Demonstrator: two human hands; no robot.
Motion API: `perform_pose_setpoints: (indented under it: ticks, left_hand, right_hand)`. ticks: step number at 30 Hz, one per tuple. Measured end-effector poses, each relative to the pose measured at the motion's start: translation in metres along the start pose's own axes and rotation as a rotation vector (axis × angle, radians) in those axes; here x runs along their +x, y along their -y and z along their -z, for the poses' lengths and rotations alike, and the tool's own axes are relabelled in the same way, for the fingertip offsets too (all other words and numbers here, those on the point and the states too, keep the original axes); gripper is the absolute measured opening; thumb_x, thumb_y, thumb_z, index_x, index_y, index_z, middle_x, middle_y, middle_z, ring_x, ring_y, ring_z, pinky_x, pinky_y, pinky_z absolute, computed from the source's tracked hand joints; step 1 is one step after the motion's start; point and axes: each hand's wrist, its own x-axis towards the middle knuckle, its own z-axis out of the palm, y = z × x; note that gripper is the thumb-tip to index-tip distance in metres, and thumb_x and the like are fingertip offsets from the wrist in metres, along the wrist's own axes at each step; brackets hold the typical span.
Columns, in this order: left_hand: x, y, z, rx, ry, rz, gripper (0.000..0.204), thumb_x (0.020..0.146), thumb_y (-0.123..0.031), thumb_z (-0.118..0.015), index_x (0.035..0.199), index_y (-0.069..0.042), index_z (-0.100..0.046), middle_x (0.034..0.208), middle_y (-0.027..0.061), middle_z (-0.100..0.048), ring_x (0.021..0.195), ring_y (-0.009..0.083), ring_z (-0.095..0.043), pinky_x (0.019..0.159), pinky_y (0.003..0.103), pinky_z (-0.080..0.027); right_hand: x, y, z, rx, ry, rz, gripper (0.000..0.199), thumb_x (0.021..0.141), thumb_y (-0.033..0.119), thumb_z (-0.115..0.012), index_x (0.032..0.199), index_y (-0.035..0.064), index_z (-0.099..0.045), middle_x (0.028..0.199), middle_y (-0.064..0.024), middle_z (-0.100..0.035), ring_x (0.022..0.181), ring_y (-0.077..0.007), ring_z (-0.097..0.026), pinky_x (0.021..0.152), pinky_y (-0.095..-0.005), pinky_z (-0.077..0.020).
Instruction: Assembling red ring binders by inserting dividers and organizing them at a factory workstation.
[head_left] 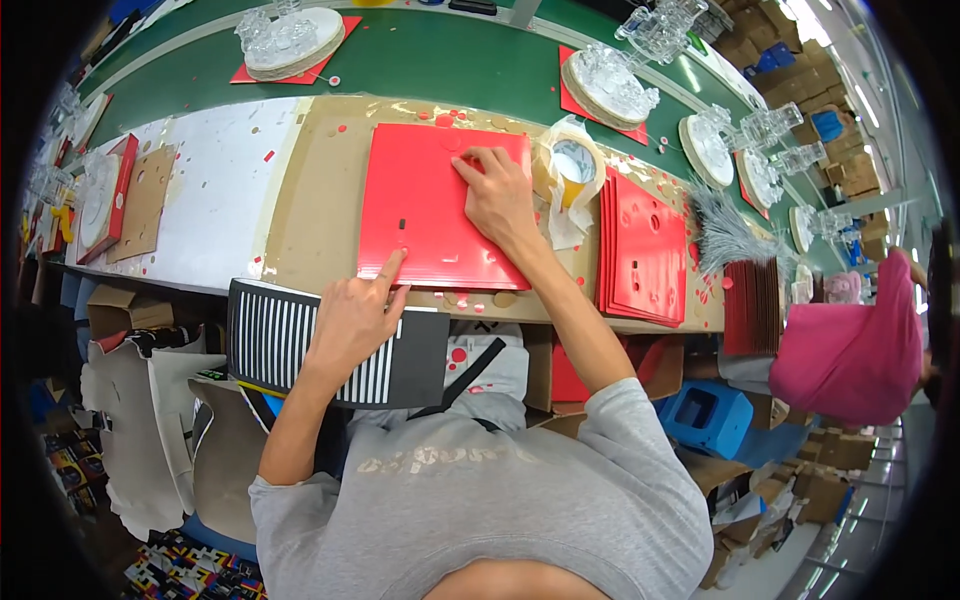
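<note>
A glossy red sheet point(430, 190) with a small dark slot lies flat on the brown-covered table. My left hand point(352, 318) is at its near edge, index finger stretched out and touching the sheet below the slot. The thumb is apart and the other fingers are curled, holding nothing. Across the upper right of the sheet rests my right hand point(495, 200), its fingers bent and the tips close to a round cut outline. I see nothing held in it. A black panel with white stripes point(290, 335) sits below my left hand, partly covered by that wrist.
A tape roll point(590, 180) stands right of the sheet, beside a stack of punched red sheets point(650, 285). Grey wire-like strands point(735, 230) lie farther right. Clear plastic pieces on round bases point(300, 60) ride the green conveyor point(450, 60). A person in pink point(840, 350) is at right.
</note>
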Motion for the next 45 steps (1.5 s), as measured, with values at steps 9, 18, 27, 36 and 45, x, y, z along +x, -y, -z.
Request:
perform_pose_setpoints:
  ticks: [9,18,27,36,45]
  left_hand:
    - [-0.001,0.003,-0.005,0.015,-0.015,-0.007,0.048,0.091,-0.02,-0.066,0.135,-0.004,-0.057,0.058,0.0162,-0.062,0.056,0.0357,-0.064,0.06,0.047,-0.051]
    - [-0.002,0.002,-0.006,-0.008,-0.001,0.01,0.051,0.089,-0.018,-0.069,0.137,-0.008,-0.056,0.059,0.0179,-0.061,0.057,0.0378,-0.064,0.061,0.046,-0.052]
    - [0.001,0.006,-0.001,-0.044,-0.024,-0.013,0.049,0.09,-0.018,-0.069,0.137,-0.01,-0.057,0.054,0.0184,-0.056,0.053,0.0377,-0.061,0.057,0.047,-0.049]
    - [-0.005,0.008,-0.001,-0.022,-0.025,-0.006,0.05,0.089,-0.018,-0.071,0.136,-0.007,-0.058,0.054,0.018,-0.057,0.053,0.0373,-0.061,0.058,0.047,-0.05]
    - [-0.002,0.002,-0.002,0.032,-0.039,-0.04,0.052,0.09,-0.018,-0.069,0.139,-0.01,-0.055,0.056,0.0194,-0.058,0.055,0.0404,-0.062,0.058,0.049,-0.05]
  right_hand:
    - [0.002,0.004,0.001,-0.088,0.041,0.046,0.037,0.074,0.0,-0.059,0.109,0.0046,-0.073,0.113,-0.0083,-0.062,0.104,-0.027,-0.059,0.083,-0.0388,-0.0524]
    - [-0.002,-0.012,-0.007,0.04,-0.004,-0.093,0.039,0.082,0.007,-0.06,0.119,0.0154,-0.07,0.128,-0.0103,-0.059,0.114,-0.0295,-0.057,0.087,-0.0427,-0.0481]
    - [0.003,0.0,-0.006,-0.071,0.068,-0.204,0.039,0.093,0.022,-0.058,0.131,0.0155,-0.059,0.138,-0.011,-0.054,0.124,-0.0279,-0.051,0.095,-0.0445,-0.0425]
    - [0.008,0.009,-0.016,-0.184,0.038,-0.217,0.041,0.093,0.029,-0.059,0.132,0.0153,-0.06,0.135,-0.0098,-0.055,0.123,-0.0261,-0.051,0.095,-0.0477,-0.0416]
    - [0.018,-0.01,-0.013,-0.258,0.21,-0.18,0.037,0.093,0.032,-0.06,0.122,0.0101,-0.064,0.13,-0.0136,-0.057,0.119,-0.0289,-0.055,0.094,-0.0476,-0.0448]
